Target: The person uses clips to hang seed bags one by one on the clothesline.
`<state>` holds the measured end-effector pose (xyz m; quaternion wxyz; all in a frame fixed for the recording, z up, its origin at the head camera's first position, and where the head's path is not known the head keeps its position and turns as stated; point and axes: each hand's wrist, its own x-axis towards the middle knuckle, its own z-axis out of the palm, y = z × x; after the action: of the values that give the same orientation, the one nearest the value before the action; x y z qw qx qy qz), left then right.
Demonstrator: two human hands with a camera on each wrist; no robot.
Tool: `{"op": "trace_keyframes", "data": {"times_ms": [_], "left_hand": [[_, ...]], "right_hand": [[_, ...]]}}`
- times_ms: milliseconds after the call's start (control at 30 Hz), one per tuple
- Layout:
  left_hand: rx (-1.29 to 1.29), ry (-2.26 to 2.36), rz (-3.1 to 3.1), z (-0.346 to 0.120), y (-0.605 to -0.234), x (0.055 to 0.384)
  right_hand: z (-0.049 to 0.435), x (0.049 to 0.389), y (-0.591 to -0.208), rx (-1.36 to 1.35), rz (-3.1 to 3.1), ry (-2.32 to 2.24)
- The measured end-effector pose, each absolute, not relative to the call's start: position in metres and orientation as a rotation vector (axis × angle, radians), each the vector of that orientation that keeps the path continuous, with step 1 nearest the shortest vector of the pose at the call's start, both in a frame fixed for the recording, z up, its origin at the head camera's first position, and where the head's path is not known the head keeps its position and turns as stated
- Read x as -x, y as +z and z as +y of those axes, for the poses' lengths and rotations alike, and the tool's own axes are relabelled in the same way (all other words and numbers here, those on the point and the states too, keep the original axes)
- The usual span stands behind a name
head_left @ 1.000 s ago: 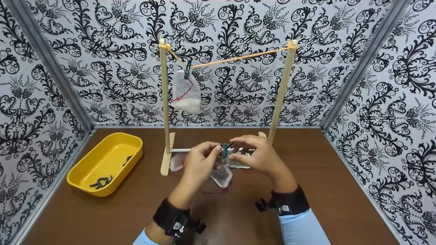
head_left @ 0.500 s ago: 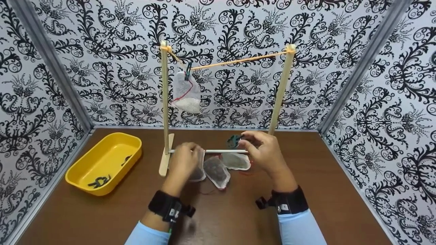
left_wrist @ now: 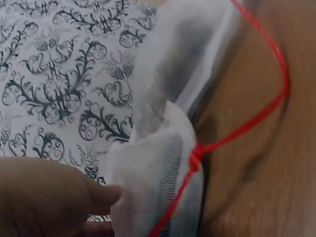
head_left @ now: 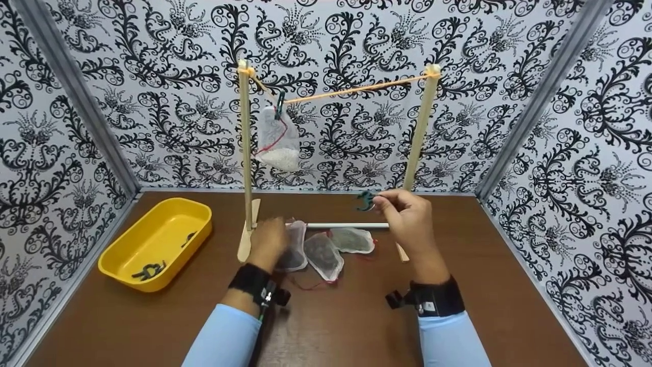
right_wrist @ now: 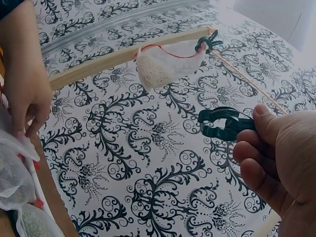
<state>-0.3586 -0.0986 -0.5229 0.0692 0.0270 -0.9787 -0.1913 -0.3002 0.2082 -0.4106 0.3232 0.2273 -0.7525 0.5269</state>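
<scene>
My right hand (head_left: 410, 219) pinches a dark green clothespin (head_left: 365, 201) by its handles, its mouth pointing left; the right wrist view shows the clothespin (right_wrist: 224, 123) up close. At the left of a row of white mesh drawstring bags, my left hand (head_left: 270, 239) pinches the top of one mesh bag (left_wrist: 148, 182) with a red cord (left_wrist: 247, 126). Its dark filling shows through the cloth. Beside it lie a second dark-filled mesh bag (head_left: 323, 256) and a greenish one (head_left: 352, 240). Another mesh bag (head_left: 279, 142), with white grains, hangs from the orange string under a clothespin (head_left: 279, 105).
Two wooden posts, the left post (head_left: 245, 153) and the right post (head_left: 423, 127), carry the orange string (head_left: 351, 90). A white rod (head_left: 346, 225) joins their feet. On the left stands a yellow tray (head_left: 114, 272) holding several dark clothespins (head_left: 149, 271).
My left hand has let go of the clothespin and moved left and down to the leftmost mesh bag. My right hand has carried the clothespin right and slightly up.
</scene>
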Motion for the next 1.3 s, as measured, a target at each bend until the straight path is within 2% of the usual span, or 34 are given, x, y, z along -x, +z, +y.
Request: {"op": "trace_keyframes", "data": {"times_ms": [400,600,933,1300], "left_hand": [[-0.198,-0.682,-2.966,-0.101,-0.517,0.364],[-0.094,-0.845,-2.833,-0.103,-0.494,0.347],[0.143,-1.107,-2.55,-0.097,-0.425,0.322],[0.225,-1.14,-2.18,-0.081,-0.33,0.33]], "right_hand": [[0.209,0.303,-0.409,-0.592,-1.963,1.42],[0.21,0.302,-0.41,-0.579,-1.978,1.416],[0.212,0.301,-0.41,-0.584,-2.009,1.325],[0.211,0.298,-0.408,-0.641,-2.002,1.235]]}}
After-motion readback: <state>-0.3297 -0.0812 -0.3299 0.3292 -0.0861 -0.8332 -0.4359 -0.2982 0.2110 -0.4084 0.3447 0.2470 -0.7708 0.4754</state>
